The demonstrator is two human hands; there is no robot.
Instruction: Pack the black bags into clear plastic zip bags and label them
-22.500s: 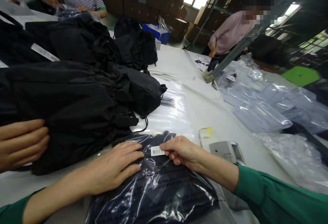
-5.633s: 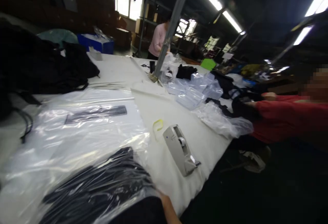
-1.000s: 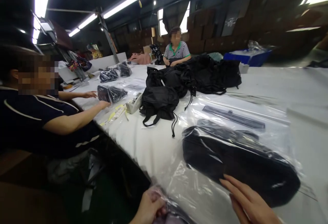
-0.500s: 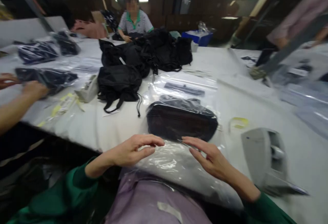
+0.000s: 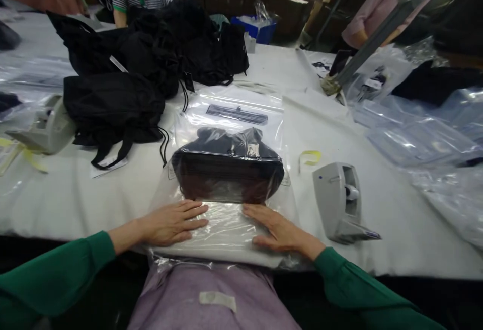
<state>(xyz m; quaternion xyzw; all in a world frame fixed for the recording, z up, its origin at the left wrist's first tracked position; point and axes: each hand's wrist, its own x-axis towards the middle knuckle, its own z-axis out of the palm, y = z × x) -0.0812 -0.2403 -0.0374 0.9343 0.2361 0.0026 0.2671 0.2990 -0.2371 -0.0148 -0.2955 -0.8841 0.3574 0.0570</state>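
A clear plastic bag [image 5: 226, 224] lies on the white table [image 5: 124, 194] in front of me, with a folded black garment [image 5: 226, 174] inside its far half. My left hand [image 5: 171, 223] lies flat on the near, empty part of the bag, fingers stretched out. My right hand [image 5: 277, 230] rests flat on the same part, a little to the right. Both hands sit just short of the black garment's near edge. More clear bags with a dark strip [image 5: 237, 113] lie under and beyond it.
A grey tape dispenser [image 5: 339, 201] stands right of the bag, a yellow tape loop [image 5: 310, 157] behind it. Black drawstring bags [image 5: 113, 106] are piled at the left and back. Another dispenser [image 5: 43, 126] sits far left. Clear bags [image 5: 418, 139] cover the right. Other people work at the far edge.
My view has swung back to face the table. Both hands have come down from hovering and now lie flat on the near end of the plastic bag.
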